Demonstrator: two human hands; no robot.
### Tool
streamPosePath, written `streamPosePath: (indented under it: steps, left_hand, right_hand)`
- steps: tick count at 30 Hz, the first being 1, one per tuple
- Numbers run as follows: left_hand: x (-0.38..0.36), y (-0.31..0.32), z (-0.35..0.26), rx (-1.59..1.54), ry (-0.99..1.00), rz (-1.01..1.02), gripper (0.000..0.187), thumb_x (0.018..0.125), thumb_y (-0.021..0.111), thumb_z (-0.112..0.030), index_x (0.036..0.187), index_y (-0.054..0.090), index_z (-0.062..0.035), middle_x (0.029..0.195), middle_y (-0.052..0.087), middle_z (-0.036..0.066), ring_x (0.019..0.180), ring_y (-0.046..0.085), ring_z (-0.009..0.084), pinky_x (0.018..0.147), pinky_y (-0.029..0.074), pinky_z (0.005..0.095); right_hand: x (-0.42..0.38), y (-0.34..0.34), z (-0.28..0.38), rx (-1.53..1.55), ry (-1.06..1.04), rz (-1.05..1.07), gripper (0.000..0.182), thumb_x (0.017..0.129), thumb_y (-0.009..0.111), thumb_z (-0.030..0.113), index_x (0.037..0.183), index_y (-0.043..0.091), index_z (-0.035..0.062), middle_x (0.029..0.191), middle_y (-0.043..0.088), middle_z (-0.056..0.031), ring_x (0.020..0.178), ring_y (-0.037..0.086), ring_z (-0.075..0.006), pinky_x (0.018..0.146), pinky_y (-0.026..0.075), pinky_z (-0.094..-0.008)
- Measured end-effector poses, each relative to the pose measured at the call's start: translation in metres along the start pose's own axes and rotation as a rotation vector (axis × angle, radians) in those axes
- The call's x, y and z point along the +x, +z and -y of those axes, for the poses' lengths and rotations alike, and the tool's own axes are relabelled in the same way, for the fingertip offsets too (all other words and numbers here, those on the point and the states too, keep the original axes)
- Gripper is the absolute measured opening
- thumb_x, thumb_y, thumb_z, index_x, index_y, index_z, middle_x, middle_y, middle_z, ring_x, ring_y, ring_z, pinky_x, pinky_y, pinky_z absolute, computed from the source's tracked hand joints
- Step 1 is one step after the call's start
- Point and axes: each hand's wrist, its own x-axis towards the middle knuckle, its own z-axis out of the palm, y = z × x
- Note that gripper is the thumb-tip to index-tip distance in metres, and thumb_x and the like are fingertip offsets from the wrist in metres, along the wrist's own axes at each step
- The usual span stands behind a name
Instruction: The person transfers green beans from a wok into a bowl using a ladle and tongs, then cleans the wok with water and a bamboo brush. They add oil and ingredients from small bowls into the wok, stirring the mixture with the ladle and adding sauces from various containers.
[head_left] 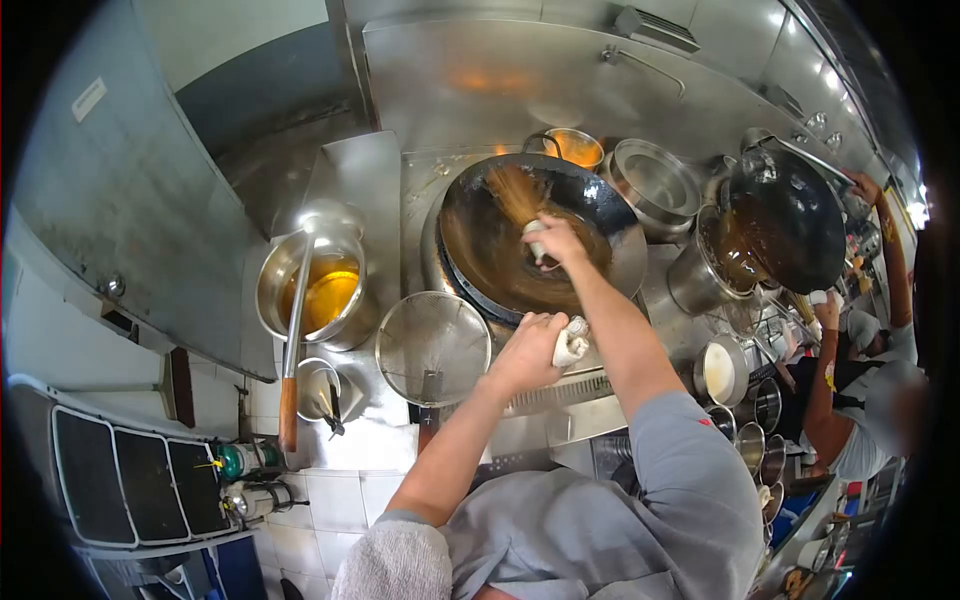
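Note:
A large black wok (625, 235) sits on the burner in front of me, with brownish liquid in its bowl. Inside it, my right hand (556, 243) is closed round the pale bound handle of a bamboo wok brush (517, 193), whose bristles spread against the far left wall of the wok. At the near rim, my left hand (530, 352) grips a folded white cloth (572, 343); the part of the wok under it is hidden. Left of that hand, a round mesh strainer (433, 345) lies on the steel counter.
On the left stands a pot of amber liquid (270, 290) with a wooden-handled ladle (289, 400) across it. Metal basins (655, 185) stand behind right. Farther right, a co-worker (870, 400) tilts another wok (785, 215) over a tall pot (695, 285).

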Motion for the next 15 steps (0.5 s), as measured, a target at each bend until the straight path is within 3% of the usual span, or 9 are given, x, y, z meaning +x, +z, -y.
streamPosePath:
  steps: [3, 5, 6, 8, 9, 11, 12, 14, 15]
  left_hand:
    - [-0.001, -0.004, -0.002, -0.017, -0.008, 0.029, 0.038, 0.072, 0.075, -0.017, 0.097, 0.050, -0.0043, 0.090, 0.061, 0.019, 0.093, 0.057, 0.0375, 0.083, 0.040, 0.0426]
    - [-0.001, 0.001, 0.000, -0.001, 0.002, 0.014, 0.038, 0.070, 0.073, -0.014, 0.097, 0.048, -0.0036, 0.089, 0.061, 0.020, 0.093, 0.057, 0.0377, 0.084, 0.039, 0.0436]
    - [-0.002, 0.002, 0.002, 0.011, 0.005, 0.012, 0.039, 0.070, 0.072, -0.013, 0.097, 0.048, -0.0033, 0.088, 0.060, 0.021, 0.093, 0.057, 0.0378, 0.084, 0.039, 0.0441]
    - [-0.002, 0.005, 0.003, -0.004, 0.016, 0.001, 0.038, 0.069, 0.072, -0.013, 0.097, 0.048, -0.0032, 0.088, 0.060, 0.021, 0.093, 0.057, 0.0376, 0.084, 0.039, 0.0441]
    - [-0.003, 0.005, 0.004, -0.014, 0.018, -0.006, 0.038, 0.069, 0.072, -0.013, 0.097, 0.048, -0.0032, 0.088, 0.060, 0.021, 0.093, 0.057, 0.0376, 0.084, 0.039, 0.0442]
    - [-0.001, 0.001, 0.000, -0.025, 0.003, 0.008, 0.037, 0.070, 0.072, -0.014, 0.097, 0.049, -0.0030, 0.088, 0.060, 0.020, 0.093, 0.057, 0.0372, 0.084, 0.039, 0.0434]
    - [0.000, 0.001, 0.000, -0.027, -0.001, 0.008, 0.037, 0.071, 0.072, -0.015, 0.097, 0.050, -0.0030, 0.089, 0.060, 0.020, 0.092, 0.057, 0.0370, 0.085, 0.039, 0.0430]
    - [-0.004, 0.002, 0.002, -0.025, -0.006, 0.008, 0.037, 0.071, 0.073, -0.016, 0.098, 0.051, -0.0030, 0.089, 0.060, 0.019, 0.092, 0.057, 0.0369, 0.085, 0.040, 0.0424]
    - [-0.004, 0.003, 0.003, -0.020, -0.002, 0.002, 0.037, 0.071, 0.073, -0.016, 0.098, 0.051, -0.0032, 0.089, 0.060, 0.019, 0.092, 0.057, 0.0370, 0.085, 0.039, 0.0423]
  right_hand:
    - [-0.032, 0.016, 0.011, -0.094, -0.013, 0.195, 0.080, 0.079, 0.073, 0.017, 0.150, 0.036, 0.0161, 0.083, 0.067, -0.0160, 0.048, 0.061, -0.0227, 0.041, 0.051, -0.0394]
    - [-0.059, -0.005, 0.014, -0.346, -0.033, 0.340, 0.079, 0.077, 0.075, 0.021, 0.148, 0.040, 0.0126, 0.102, 0.068, -0.0144, 0.068, 0.066, -0.0203, 0.056, 0.056, -0.0366]
    - [-0.061, -0.027, 0.007, -0.558, -0.158, 0.460, 0.080, 0.076, 0.076, 0.023, 0.147, 0.041, 0.0143, 0.110, 0.067, -0.0126, 0.081, 0.066, -0.0185, 0.062, 0.056, -0.0347]
    - [-0.105, -0.076, 0.034, -0.761, -0.073, 0.669, 0.080, 0.075, 0.077, 0.023, 0.147, 0.043, 0.0188, 0.112, 0.065, -0.0075, 0.083, 0.062, -0.0168, 0.070, 0.054, -0.0285]
    - [-0.137, -0.094, 0.069, -0.889, 0.169, 0.660, 0.080, 0.073, 0.076, 0.021, 0.146, 0.044, 0.0238, 0.115, 0.064, -0.0070, 0.086, 0.062, -0.0173, 0.065, 0.056, -0.0306]
    - [-0.169, -0.120, 0.110, -1.191, 0.403, 0.527, 0.081, 0.069, 0.078, 0.023, 0.144, 0.047, 0.0283, 0.117, 0.064, -0.0080, 0.084, 0.065, -0.0195, 0.054, 0.058, -0.0377]
    - [-0.177, -0.131, 0.118, -1.408, 0.239, 0.468, 0.064, 0.071, 0.072, 0.019, 0.134, 0.058, 0.0176, 0.114, 0.067, -0.0117, 0.094, 0.068, -0.0248, 0.079, 0.057, -0.0378]
    - [-0.140, -0.145, 0.107, -1.855, 0.133, 0.429, 0.048, 0.073, 0.069, 0.018, 0.120, 0.065, 0.0122, 0.114, 0.068, -0.0137, 0.100, 0.067, -0.0291, 0.085, 0.055, -0.0394]
    - [-0.106, -0.154, 0.080, -1.856, -0.046, 0.202, 0.036, 0.074, 0.068, 0.017, 0.109, 0.067, 0.0085, 0.108, 0.069, -0.0131, 0.100, 0.067, -0.0308, 0.083, 0.055, -0.0412]
